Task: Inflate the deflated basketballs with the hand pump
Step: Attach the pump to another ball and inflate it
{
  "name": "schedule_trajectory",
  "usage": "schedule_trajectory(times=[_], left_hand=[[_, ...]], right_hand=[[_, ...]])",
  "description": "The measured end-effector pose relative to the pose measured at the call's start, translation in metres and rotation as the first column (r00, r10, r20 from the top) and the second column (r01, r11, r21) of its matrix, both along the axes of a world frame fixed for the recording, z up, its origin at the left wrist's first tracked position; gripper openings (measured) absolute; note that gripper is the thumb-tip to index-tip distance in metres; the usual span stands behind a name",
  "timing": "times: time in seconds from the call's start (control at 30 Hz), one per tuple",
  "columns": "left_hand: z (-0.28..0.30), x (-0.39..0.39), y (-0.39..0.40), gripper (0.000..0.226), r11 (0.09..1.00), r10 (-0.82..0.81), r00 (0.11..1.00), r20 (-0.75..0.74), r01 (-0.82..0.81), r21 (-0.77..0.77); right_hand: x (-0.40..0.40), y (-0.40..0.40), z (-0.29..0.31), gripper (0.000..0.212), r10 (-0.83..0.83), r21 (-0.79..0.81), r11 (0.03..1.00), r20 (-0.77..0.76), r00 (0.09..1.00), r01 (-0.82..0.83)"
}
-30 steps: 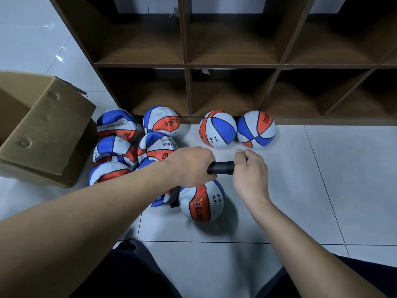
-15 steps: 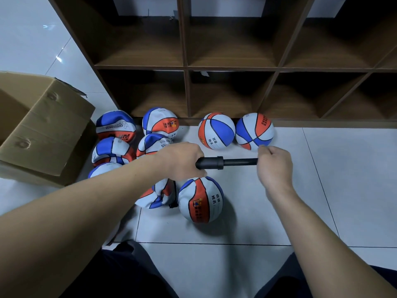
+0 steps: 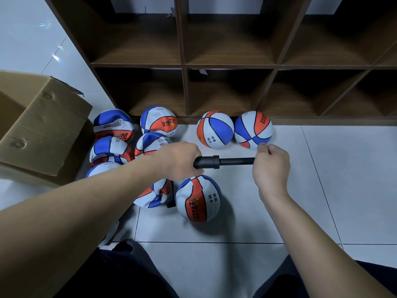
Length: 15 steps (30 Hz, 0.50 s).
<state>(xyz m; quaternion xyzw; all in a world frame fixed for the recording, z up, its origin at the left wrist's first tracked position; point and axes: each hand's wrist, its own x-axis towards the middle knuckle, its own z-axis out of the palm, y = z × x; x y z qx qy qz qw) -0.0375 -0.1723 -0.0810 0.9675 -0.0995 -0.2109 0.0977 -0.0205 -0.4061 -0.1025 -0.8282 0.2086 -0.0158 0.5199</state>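
Pumping in hand: our left hand (image 3: 179,161) grips black plastic pump barrel (image 3: 207,162), right hand (image 3: 271,166) fisted round rod handle, rod extended. Part-inflated orange-blue-white basketball (image 3: 198,198) on floor below. Next, we judge: push rod in.

Dim, bluish indoor light, glare patches on the wall tiles (image 3: 54,57), deep-shadowed shelf cubbies (image 3: 227,93), wide-angle edge bending
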Motion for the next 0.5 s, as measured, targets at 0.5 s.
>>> schedule_trajectory(times=[0.5], left_hand=[[0.000,-0.006,-0.019,0.031,0.999,-0.053,0.998,0.022,0.053,0.011]], right_hand=[[-0.025,0.031,0.002,0.039,0.269,-0.099,0.957,-0.053,0.962,-0.273]])
